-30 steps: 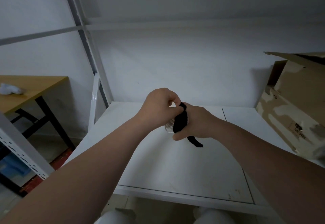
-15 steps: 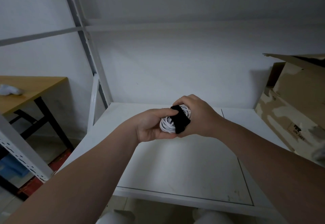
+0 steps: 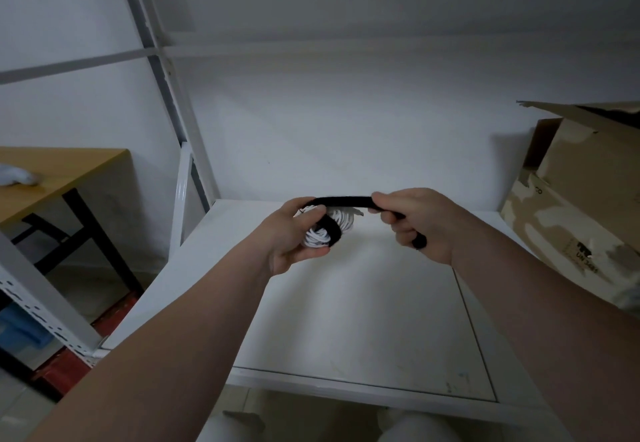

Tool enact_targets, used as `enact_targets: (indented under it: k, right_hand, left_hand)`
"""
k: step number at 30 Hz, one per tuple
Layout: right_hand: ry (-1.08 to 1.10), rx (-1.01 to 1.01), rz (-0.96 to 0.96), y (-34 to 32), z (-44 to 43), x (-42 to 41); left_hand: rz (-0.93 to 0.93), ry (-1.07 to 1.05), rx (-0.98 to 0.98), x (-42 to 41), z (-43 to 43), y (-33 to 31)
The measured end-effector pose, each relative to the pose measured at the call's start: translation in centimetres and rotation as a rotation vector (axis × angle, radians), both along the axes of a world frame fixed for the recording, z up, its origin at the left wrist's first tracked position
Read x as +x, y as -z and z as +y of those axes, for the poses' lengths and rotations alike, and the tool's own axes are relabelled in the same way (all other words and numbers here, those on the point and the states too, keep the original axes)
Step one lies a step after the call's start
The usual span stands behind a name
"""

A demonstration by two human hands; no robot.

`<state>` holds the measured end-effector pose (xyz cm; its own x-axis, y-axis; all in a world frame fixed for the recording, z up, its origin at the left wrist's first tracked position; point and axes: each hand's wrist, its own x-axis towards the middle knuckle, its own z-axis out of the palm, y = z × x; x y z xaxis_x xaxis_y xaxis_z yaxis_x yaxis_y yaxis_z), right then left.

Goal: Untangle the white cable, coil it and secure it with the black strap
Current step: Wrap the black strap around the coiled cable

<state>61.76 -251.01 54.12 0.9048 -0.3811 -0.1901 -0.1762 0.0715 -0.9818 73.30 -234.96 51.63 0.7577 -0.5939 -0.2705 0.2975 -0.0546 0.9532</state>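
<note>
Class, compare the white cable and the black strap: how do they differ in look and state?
The white cable is thin and coiled; the black strap is wider, with one stretch drawn straight. The left hand holds the cable; the right hand grips the strap. Both are in hand.

- White walls (image 3: 346, 122), dim lighting.
- White shelf (image 3: 346, 323) in front; grey metal upright (image 3: 162, 60) at its left rear.
- Wooden table (image 3: 65, 167), black legs, far left.
- Torn cardboard boxes (image 3: 588, 178) at right.

White flat metal shelf board (image 3: 346, 320), thin seam down its right side. Torn brown cardboard box (image 3: 588, 199) sits at 2 o'clock.
</note>
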Motion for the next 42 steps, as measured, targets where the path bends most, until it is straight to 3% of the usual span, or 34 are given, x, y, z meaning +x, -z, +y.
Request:
enact_targets:
  k: [3,6,12,16,19,21,25,31,34,35,38,42]
  right_hand:
    - [-0.092,0.157,0.044,0.2,0.5,-0.4]
    - [-0.296,0.166,0.144,1.4,1.9,-1.0]
    - [-0.326,-0.132,0.267,2.5,1.6,-1.1]
    - [-0.356,-0.337,0.084,2.2,1.7,-0.6]
    - [-0.25,-0.683,-0.025,1.7,1.4,-0.2]
    - [-0.24,-0.796,-0.082,1.7,1.2,0.2]
    - [-0.259,-0.365,-0.09,1.6,1.0,0.1]
    - [-0.409,0.085,-0.01,1.1,0.2,-0.2]
    - [-0.344,0.3,0.025,0.3,-0.3,0.0]
    - [-0.311,0.274,0.037,0.1,-0.4,0.0]
    - [-0.231,-0.058,0.05,-0.1,-0.1,0.2]
    - [0.028,-0.38,0.037,0.2,-0.3,0.8]
  left_hand:
    - [0.105,-0.038,-0.067,0.2,-0.1,-0.1]
    - [0.147,-0.125,-0.091,0.4,-0.3,-0.2]
    - [0.256,0.021,-0.163,0.9,0.3,-0.7]
    - [0.144,0.333,-0.057,0.2,1.1,-1.2]
    - [0.008,0.444,0.026,0.4,1.4,-1.5]
    - [-0.075,0.505,0.055,0.5,1.6,-1.7]
    - [-0.169,0.6,0.076,0.3,1.7,-2.2]
    - [-0.262,0.614,0.052,-0.4,1.5,-2.6]
    - [-0.335,0.594,0.075,-0.3,1.2,-2.8]
    - [-0.369,0.597,0.1,-0.3,1.0,-2.8]
    - [-0.442,0.608,0.168,-0.6,0.6,-2.7]
    - [-0.536,0.545,0.273,-0.8,0.4,-2.1]
